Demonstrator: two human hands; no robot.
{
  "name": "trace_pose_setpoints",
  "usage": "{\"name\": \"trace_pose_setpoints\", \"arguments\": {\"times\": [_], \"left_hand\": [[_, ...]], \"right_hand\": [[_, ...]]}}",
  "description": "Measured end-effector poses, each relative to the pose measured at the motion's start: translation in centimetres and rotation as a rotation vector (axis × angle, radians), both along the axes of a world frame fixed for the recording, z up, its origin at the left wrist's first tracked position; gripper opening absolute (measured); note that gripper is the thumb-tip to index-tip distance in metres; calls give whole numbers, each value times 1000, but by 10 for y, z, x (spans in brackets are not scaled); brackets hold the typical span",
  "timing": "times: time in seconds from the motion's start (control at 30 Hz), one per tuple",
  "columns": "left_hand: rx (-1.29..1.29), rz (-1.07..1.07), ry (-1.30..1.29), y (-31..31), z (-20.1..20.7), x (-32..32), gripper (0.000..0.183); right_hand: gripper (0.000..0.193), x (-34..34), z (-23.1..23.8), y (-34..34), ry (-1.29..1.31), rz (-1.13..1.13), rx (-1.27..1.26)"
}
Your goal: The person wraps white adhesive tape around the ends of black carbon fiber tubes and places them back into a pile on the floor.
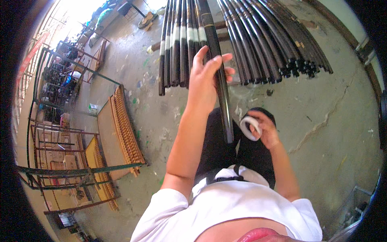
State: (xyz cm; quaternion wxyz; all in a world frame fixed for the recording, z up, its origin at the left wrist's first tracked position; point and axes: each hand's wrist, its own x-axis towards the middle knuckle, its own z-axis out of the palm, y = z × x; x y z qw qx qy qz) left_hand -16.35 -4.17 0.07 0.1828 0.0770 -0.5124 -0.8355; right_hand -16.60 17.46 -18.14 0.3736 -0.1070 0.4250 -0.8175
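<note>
Left hand wrapped around long black glossy metal tube, tube end over lap. Right hand closed on white tape roll beside tube's lower end. Ahead: black tube bundle with white tape bands; second black tube bundle on cracked concrete floor.

I see a black tube in my left hand and a white tape roll in my right hand. Far off, the left bundle is black with white bands; the right bundle is black with faint tan marks. The floor is grey, flecked green. At left, wooden panels are tan and the racks dark green. My shirt is white.
</note>
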Motion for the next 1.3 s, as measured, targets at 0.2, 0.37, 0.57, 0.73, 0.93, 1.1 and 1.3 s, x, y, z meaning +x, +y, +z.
{"name": "trace_pose_setpoints", "arguments": {"times": [0.2, 0.37, 0.57, 0.73, 0.93, 1.1, 1.3], "left_hand": [[-458, 154, 21, 12, 7, 45, 54], [-812, 58, 67, 11, 11, 95, 48], [-900, 2, 136, 20, 26, 108, 40], [-908, 32, 178, 24, 23, 109, 34], [-1005, 26, 198, 24, 27, 112, 19], [-1014, -24, 186, 27, 31, 117, 16], [-872, 114, 140, 30, 20, 126, 52]], "right_hand": [[63, 10, 124, -3, 244, -102, 27], [59, 32, 176, -5, 406, -96, 31], [54, 52, 196, -12, 616, -103, 86], [52, 59, 207, -13, 928, -132, 237], [43, 63, 219, -11, 1015, -75, 396], [28, 54, 206, -11, 1024, -100, 523], [9, 44, 209, -7, 750, -85, 553]]}}
